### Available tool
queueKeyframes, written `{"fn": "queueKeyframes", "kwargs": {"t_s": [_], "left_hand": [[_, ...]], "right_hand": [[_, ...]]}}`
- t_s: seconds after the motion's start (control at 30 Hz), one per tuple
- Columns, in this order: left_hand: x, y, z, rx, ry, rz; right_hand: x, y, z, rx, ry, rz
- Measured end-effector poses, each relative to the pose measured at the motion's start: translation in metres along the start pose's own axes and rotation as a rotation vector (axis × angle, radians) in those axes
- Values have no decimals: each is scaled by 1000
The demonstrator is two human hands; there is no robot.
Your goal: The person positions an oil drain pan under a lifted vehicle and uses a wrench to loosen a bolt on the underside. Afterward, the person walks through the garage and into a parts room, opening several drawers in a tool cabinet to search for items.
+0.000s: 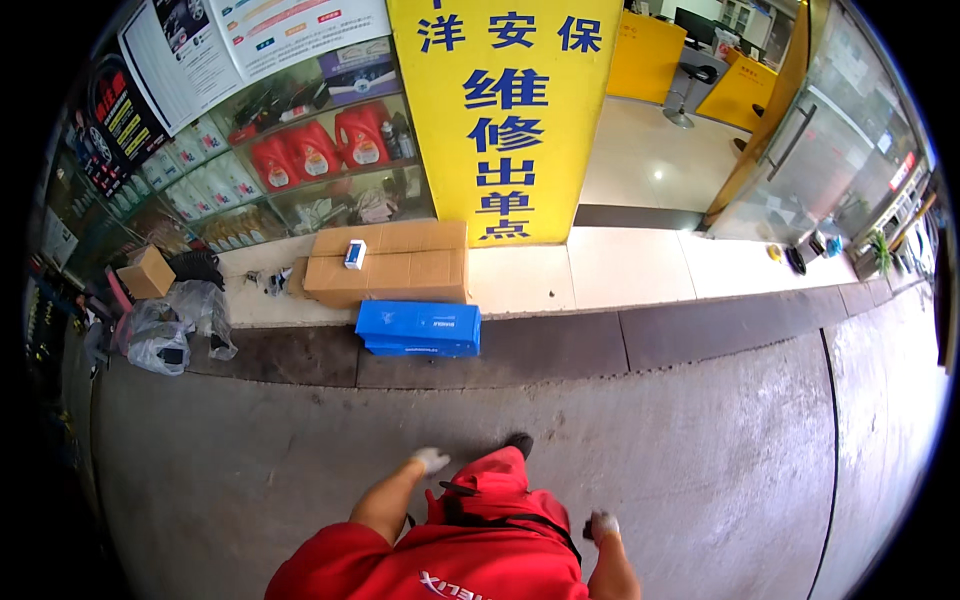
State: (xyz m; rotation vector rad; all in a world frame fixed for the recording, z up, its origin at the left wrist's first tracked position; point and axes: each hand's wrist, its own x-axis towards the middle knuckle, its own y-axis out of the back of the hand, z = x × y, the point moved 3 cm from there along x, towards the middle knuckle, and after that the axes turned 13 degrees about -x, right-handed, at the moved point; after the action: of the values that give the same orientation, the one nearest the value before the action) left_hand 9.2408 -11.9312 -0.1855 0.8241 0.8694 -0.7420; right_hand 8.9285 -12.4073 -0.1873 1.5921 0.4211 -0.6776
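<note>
My left hand [432, 460], in a pale work glove, hangs beside my red trousers with its fingers loosely apart and nothing in it. On the other side, my right hand [604, 524], also gloved, is closed around a small dark thing [588, 530] too small to name. Neither hand touches anything else. Nearest in front of me are blue boxes [418, 322] stacked at the step's edge. Behind them a large brown cardboard box [390, 275] lies on the pale tiled ledge, with a small blue-and-white box [355, 254] on top.
Clear plastic bags [160, 340] and a small open carton [146, 272] lie at the left. Shelves behind glass hold red jugs [310, 150]. A yellow sign panel [515, 150] stands beside an open glass door [810, 150]. A potted plant [876, 255] stands far right; concrete floor [700, 450] surrounds me.
</note>
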Motion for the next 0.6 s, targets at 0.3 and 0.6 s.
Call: {"fn": "queueKeyframes", "kwargs": {"t_s": [0.3,0.6], "left_hand": [[136,142,480,37,-425,298],[248,114,669,4,-239,173]], "right_hand": [[51,29,186,897,-627,-263],[340,275,475,471,-308,-24]]}}
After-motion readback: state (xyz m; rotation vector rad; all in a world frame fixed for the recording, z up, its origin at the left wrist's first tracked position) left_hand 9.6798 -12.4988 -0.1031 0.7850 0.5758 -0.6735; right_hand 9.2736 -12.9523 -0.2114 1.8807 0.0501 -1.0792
